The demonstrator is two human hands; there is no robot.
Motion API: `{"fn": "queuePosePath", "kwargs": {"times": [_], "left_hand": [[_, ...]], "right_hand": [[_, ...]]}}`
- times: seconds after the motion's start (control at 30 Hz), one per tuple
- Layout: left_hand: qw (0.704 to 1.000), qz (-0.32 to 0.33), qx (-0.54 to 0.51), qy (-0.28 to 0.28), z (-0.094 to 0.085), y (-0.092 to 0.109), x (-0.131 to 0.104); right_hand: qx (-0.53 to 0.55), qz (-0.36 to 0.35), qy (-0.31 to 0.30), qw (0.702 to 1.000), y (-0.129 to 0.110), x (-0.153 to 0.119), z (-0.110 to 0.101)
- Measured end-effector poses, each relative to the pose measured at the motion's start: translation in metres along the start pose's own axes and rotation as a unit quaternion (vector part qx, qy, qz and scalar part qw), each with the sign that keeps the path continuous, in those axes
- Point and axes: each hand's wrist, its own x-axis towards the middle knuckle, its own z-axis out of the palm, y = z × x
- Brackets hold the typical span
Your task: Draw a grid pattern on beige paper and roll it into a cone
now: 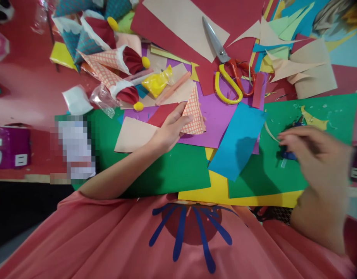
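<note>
At the middle of the head view, above a purple sheet (pixel 217 120) on the worktop (pixel 21 91), a small paper cone (pixel 195 110) stands in the left hand (pixel 171 131). It is pale with an orange-red check, narrow at the top and broad at the bottom, its point tilted slightly; a folded edge shows down the right side. Farther up, two similar checked cones (pixel 104 59) lie with white trim, dark red cloth and yellow balls at their ends.

The fingers cover the cone's left side, and its far face is out of sight. At the right, motion blurs the right hand (pixel 318 155), which partly covers a dark blue object (pixel 289 155) too unclear to name. A thin pale strip (pixel 270 131) ends at its fingertips; whether they pinch it is not clear, so that grip cannot be told. A pale item (pixel 76 149) at the left is pixelated.

The left forearm reaches up from the lower left across a green sheet (pixel 155 170), the grip closed around the cone with the thumb laid over its front. The right forearm rises from the lower right, its hand bent inward, fingers curled and pointing left.
</note>
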Motion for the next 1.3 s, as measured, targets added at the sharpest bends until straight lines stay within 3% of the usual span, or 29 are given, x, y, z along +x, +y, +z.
{"fn": "queuePosePath", "kwargs": {"times": [0.07, 0.17, 0.2, 0.37, 0.53, 0.67, 0.87, 1.3], "left_hand": [[1.000, 0.010, 0.008, 0.000, 0.000, 0.000, -0.001], [1.000, 0.025, 0.013, -0.002, 0.002, -0.001, -0.002], [1.000, 0.028, 0.011, -0.003, 0.002, -0.001, -0.002], [0.999, 0.007, -0.022, -0.029, 0.005, -0.002, -0.003], [0.981, -0.106, -0.056, -0.150, 0.004, -0.003, -0.005], [0.969, -0.141, -0.065, -0.191, 0.001, -0.003, -0.006], [0.966, -0.158, -0.062, -0.193, -0.002, -0.004, -0.006], [0.966, -0.169, -0.009, -0.197, 0.000, 0.002, -0.007]], "right_hand": [[0.127, 0.008, -0.153, 0.980, -0.027, 0.006, 0.035], [0.235, 0.029, -0.258, 0.937, -0.047, 0.019, 0.078], [0.263, 0.032, -0.266, 0.927, -0.050, 0.023, 0.089], [0.385, 0.011, -0.155, 0.909, -0.049, 0.039, 0.119], [0.442, 0.014, -0.179, 0.879, -0.043, 0.038, 0.129], [0.447, 0.009, -0.212, 0.869, -0.039, 0.034, 0.130], [0.475, -0.001, -0.226, 0.850, -0.039, 0.033, 0.130], [0.429, 0.004, -0.235, 0.872, -0.047, 0.034, 0.127]]}}
